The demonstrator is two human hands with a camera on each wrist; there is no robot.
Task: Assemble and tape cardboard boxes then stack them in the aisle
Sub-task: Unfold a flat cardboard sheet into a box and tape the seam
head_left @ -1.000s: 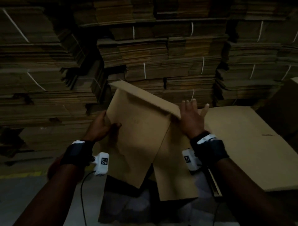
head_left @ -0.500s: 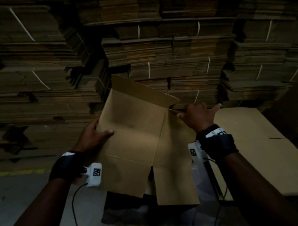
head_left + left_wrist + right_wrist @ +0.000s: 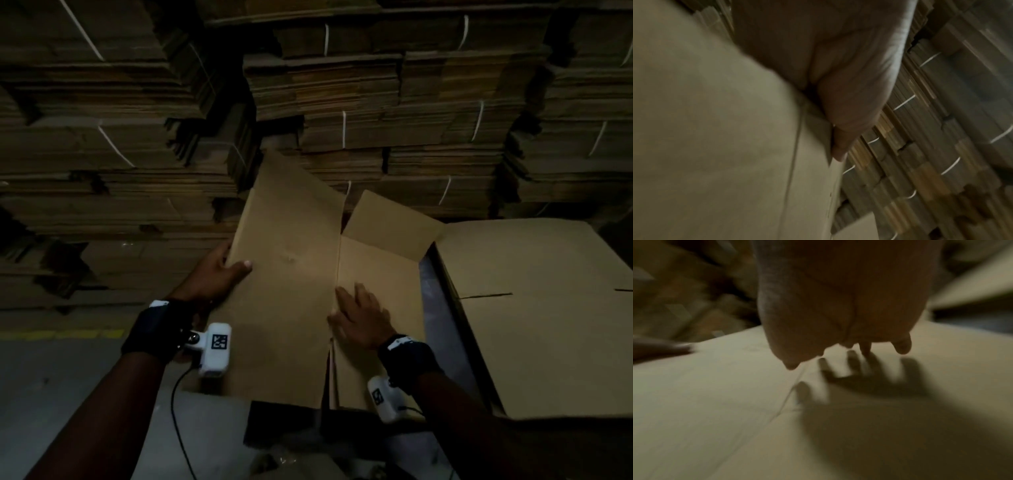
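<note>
A tan cardboard box [image 3: 291,274], half unfolded, stands tilted in front of me with its flaps up. My left hand [image 3: 222,270] grips its left edge, thumb across the front panel; the left wrist view shows the fingers [image 3: 838,146] curled behind the cardboard box [image 3: 715,146]. My right hand [image 3: 359,315] lies spread on the right panel beside the centre fold. In the right wrist view its fingers [image 3: 902,345] are straight and spread just over the cardboard box [image 3: 735,418], casting a shadow. An upper flap [image 3: 387,222] sticks up at the right.
Strapped bundles of flat cardboard [image 3: 376,120] fill the whole background as a wall. A stack of flat boxes [image 3: 531,308] lies at the right, close to the held box. Grey floor with a yellow line [image 3: 61,334] shows at the lower left.
My right hand has left the top flap and come down onto the right panel. The box has swung flatter toward me, and the left hand has shifted along its left edge.
</note>
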